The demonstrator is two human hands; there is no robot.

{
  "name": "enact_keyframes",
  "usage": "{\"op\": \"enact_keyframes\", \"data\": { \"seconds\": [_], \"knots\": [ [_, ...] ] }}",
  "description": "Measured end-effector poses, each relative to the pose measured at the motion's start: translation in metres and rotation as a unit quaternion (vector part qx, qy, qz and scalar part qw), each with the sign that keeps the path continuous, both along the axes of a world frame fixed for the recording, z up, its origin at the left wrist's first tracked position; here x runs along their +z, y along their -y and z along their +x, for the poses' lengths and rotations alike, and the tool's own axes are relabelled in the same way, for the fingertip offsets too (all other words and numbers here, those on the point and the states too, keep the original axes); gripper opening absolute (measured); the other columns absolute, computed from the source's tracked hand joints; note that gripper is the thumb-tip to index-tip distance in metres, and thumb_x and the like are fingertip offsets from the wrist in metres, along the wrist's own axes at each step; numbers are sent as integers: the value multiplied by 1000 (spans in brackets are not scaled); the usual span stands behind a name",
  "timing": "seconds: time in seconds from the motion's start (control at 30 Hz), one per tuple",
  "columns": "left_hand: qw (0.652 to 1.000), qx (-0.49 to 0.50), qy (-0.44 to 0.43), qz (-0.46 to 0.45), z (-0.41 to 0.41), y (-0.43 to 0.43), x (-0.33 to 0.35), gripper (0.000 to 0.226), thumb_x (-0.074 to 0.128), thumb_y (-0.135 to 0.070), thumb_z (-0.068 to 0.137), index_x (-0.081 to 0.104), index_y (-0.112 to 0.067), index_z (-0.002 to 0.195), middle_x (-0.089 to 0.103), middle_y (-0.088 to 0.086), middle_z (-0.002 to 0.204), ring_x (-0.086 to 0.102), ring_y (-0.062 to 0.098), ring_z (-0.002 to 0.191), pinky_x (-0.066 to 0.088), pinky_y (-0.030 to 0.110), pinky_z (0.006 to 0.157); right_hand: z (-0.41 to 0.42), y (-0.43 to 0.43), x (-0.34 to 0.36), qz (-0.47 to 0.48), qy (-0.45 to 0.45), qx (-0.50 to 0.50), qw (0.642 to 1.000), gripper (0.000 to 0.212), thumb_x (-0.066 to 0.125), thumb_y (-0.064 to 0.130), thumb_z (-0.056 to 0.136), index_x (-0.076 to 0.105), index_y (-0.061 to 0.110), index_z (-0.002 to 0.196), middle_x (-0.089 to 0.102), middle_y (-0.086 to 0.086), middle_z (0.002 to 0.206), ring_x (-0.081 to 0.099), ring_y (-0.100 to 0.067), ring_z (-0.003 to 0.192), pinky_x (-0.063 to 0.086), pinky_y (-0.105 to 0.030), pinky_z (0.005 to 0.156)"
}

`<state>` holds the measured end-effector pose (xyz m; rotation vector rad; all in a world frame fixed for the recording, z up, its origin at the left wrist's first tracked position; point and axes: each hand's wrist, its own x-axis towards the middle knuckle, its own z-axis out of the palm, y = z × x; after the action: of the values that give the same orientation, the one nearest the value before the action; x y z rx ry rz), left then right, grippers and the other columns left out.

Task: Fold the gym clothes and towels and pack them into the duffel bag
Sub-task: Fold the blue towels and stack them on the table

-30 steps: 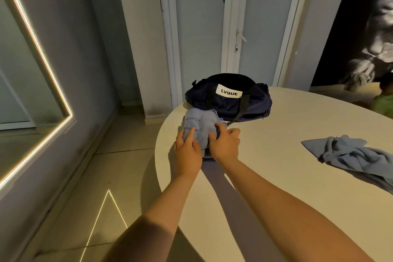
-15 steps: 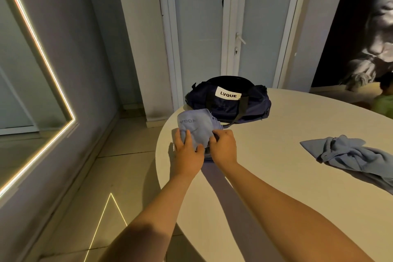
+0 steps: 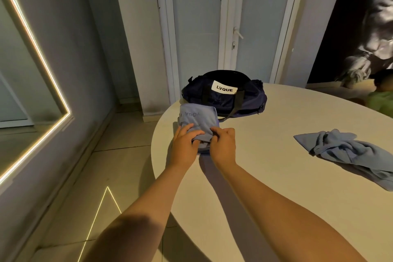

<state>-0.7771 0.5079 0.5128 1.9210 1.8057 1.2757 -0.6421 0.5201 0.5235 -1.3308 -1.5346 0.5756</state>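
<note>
The round pale desk (image 3: 276, 187) fills the right side; its curved left edge runs just beside the folded cloth, with floor below. The dark duffel bag (image 3: 225, 102) stands at the far edge of the desk, its white label facing the person. A crumpled blue towel (image 3: 348, 151) lies well apart to the right, with wide bare surface between it and the hands. The folded blue cloth (image 3: 196, 120) lies in front of the bag, its far end touching it. The left hand (image 3: 185, 147) and right hand (image 3: 223, 144) both grip its near end, fingers curled on the fabric.
</note>
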Motion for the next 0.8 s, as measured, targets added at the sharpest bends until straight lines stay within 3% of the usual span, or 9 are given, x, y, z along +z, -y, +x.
{"op": "enact_keyframes", "data": {
  "seconds": [0.07,0.17,0.23,0.37,0.43,0.53,0.6,0.7,0.8],
  "knots": [
    [1000,-4,-3,-25,-3,-1,-1,31,62,-13,97,70,-27,124,37,2,158,26,29,148,31,50,118,2,-1,-7,-15,19,40,999,36,43,3,103,55,1,137,39,-12,126,46,-17,98,43,-28,100],
    [996,4,-50,-77,-3,6,-1,37,60,-33,100,59,-38,137,18,-5,167,7,28,153,17,47,124,7,-7,-11,-65,81,84,991,41,43,12,106,47,7,146,34,-15,150,47,-26,124,35,-30,109],
    [990,21,-97,-105,-1,12,2,41,56,-39,101,51,-44,141,10,-7,168,0,29,154,13,50,124,10,-10,-9,-94,117,110,982,45,45,15,105,43,12,150,39,-15,151,42,-30,136,33,-34,112],
    [976,83,-152,-129,12,20,15,45,54,-37,100,47,-48,143,1,-4,169,-12,31,154,2,56,123,23,-1,-1,-79,104,106,986,46,46,9,103,44,10,149,43,-16,148,44,-31,135,34,-33,110],
    [981,92,-169,-31,22,24,18,41,58,-29,97,57,-38,137,22,-1,166,3,30,154,2,54,121,36,9,1,-75,85,74,991,44,44,9,103,47,12,147,45,-15,145,46,-29,132,34,-27,105],
    [980,52,-150,119,49,34,16,30,58,-18,91,70,-26,118,59,1,138,44,28,131,32,50,108,63,24,-4,-94,78,38,992,39,43,12,104,54,16,141,51,-12,142,51,-28,128,37,-26,98],
    [996,-3,-52,77,74,43,6,30,57,-14,93,70,-26,117,66,0,123,53,26,115,45,45,96,86,37,-11,-103,65,5,993,36,44,12,103,58,18,136,53,-10,140,53,-27,126,39,-28,98],
    [995,-44,44,-84,110,56,-16,33,57,-22,95,64,-34,125,61,-4,129,58,19,113,50,45,98,127,58,-25,-107,81,-32,990,36,45,10,101,62,18,131,56,-10,137,57,-27,122,43,-30,98],
    [983,-24,-92,-158,144,66,-35,40,55,-27,97,56,-36,137,54,-10,143,45,20,132,31,39,112,168,77,-38,-110,118,-52,986,34,47,10,99,66,16,126,60,-12,131,60,-30,116,45,-32,94]
  ]
}}
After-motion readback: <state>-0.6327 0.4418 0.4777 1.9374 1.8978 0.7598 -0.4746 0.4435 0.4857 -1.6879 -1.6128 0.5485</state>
